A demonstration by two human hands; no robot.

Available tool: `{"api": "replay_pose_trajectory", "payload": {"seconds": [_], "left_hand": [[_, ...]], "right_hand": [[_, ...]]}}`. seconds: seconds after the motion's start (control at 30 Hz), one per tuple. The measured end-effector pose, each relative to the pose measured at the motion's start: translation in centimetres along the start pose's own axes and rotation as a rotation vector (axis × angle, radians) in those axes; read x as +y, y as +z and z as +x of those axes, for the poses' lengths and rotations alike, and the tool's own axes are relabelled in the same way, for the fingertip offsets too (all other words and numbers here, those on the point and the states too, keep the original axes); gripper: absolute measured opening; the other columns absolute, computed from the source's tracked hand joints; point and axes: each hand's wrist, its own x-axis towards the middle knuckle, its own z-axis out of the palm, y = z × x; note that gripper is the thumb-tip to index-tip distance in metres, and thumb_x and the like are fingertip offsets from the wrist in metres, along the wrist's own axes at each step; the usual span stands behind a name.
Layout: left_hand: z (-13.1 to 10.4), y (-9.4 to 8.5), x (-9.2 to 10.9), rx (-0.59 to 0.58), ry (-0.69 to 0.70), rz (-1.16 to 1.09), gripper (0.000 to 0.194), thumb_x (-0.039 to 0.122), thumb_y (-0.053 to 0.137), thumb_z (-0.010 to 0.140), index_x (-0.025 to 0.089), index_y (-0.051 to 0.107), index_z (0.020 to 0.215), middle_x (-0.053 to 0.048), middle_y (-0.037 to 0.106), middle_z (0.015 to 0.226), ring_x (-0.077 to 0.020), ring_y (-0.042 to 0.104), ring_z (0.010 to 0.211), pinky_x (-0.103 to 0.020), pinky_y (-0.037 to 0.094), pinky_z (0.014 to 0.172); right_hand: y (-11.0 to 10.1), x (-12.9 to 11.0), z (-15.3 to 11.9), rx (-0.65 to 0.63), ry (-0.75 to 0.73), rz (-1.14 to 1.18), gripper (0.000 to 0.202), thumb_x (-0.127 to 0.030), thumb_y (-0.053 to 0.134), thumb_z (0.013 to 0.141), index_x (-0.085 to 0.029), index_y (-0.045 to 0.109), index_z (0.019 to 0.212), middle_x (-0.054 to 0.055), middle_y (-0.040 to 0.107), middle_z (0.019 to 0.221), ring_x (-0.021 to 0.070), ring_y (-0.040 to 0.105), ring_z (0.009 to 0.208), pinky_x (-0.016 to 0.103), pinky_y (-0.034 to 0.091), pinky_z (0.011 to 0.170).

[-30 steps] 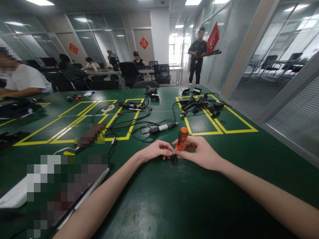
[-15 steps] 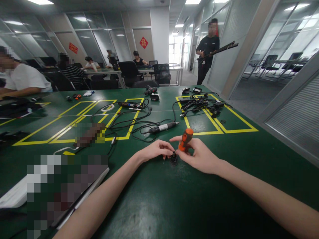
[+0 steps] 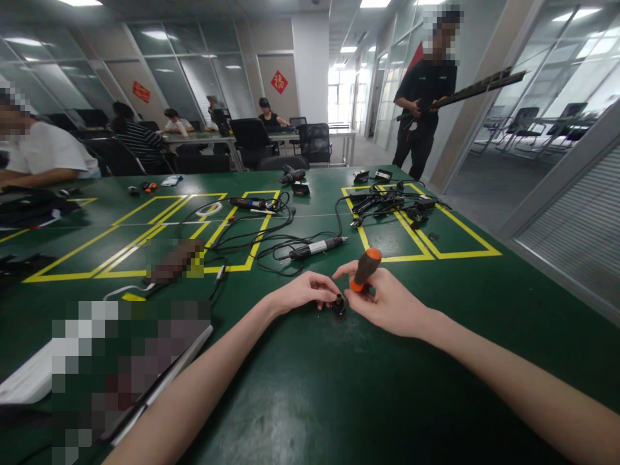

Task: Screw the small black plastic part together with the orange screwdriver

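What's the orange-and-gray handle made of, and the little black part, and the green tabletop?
The handle looks like plastic, perhaps with rubbery gray grip: the orange is bright, the gray duller. The little black part could be plastic or metal; it's too small to tell. The green tabletop seems smoothly coated, since light shines off it; what's underneath doesn't show.

our left hand (image 3: 301,294) and our right hand (image 3: 397,307) are bare, and our wrists (image 3: 269,307) are bare as well. our left forearm (image 3: 208,371) and right forearm (image 3: 513,371) are uncovered as far as we can see, slim and smooth in outline, tapering toward the wrists. our fingers (image 3: 321,282) are slender, their finer detail too small to make out.
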Motion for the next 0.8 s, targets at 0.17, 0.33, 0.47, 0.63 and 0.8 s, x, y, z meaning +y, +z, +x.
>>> {"api": "replay_pose_trajectory", "payload": {"seconds": [0.17,0.33,0.47,0.63,0.8], "left_hand": [[0.0,-0.1,-0.1,0.001,0.004,-0.005,0.024,0.032,0.081,0.074,0.013,0.078,0.088,-0.002,0.071,0.077,-0.0102,0.058,0.064,-0.023,0.048,0.063],[0.1,-0.2,-0.3,-0.025,0.025,-0.004,0.023,0.032,0.081,0.074,0.013,0.077,0.086,-0.002,0.07,0.078,-0.0103,0.059,0.065,-0.023,0.048,0.062],[0.2,-0.3,-0.4,-0.02,0.029,-0.013,0.024,0.033,0.082,0.074,0.012,0.076,0.085,-0.002,0.069,0.075,-0.0098,0.058,0.063,-0.022,0.048,0.061],[0.3,-0.3,-0.5,-0.024,0.037,-0.019,0.025,0.034,0.082,0.075,0.012,0.076,0.084,-0.002,0.069,0.073,-0.0113,0.059,0.065,-0.022,0.048,0.061],[0.2,-0.2,-0.3,-0.024,0.039,-0.015,0.024,0.033,0.081,0.075,0.012,0.076,0.084,-0.002,0.069,0.075,-0.0104,0.058,0.064,-0.022,0.048,0.061]], "right_hand": [[0.1,-0.4,0.4,0.024,0.038,-0.019,0.017,-0.028,0.058,0.095,-0.017,0.063,0.107,-0.007,0.048,0.06,0.0117,0.045,0.055,0.025,0.038,0.057],[0.0,-1.1,1.0,-0.032,0.055,-0.005,0.017,-0.022,0.061,0.092,-0.017,0.062,0.108,-0.007,0.05,0.062,0.0112,0.045,0.055,0.025,0.038,0.058],[-0.2,-1.2,1.5,-0.044,0.049,-0.033,0.019,-0.019,0.063,0.089,-0.017,0.064,0.107,-0.004,0.058,0.07,0.0112,0.05,0.058,0.025,0.039,0.058],[-0.1,-1.1,1.6,-0.012,0.058,-0.079,0.01,-0.023,0.062,0.092,-0.018,0.067,0.099,-0.007,0.051,0.06,0.0101,0.045,0.053,0.025,0.037,0.057],[-0.2,-1.2,1.6,-0.037,0.055,-0.046,0.013,-0.022,0.063,0.09,-0.018,0.067,0.102,-0.006,0.054,0.063,0.0114,0.05,0.056,0.024,0.038,0.057]]}}
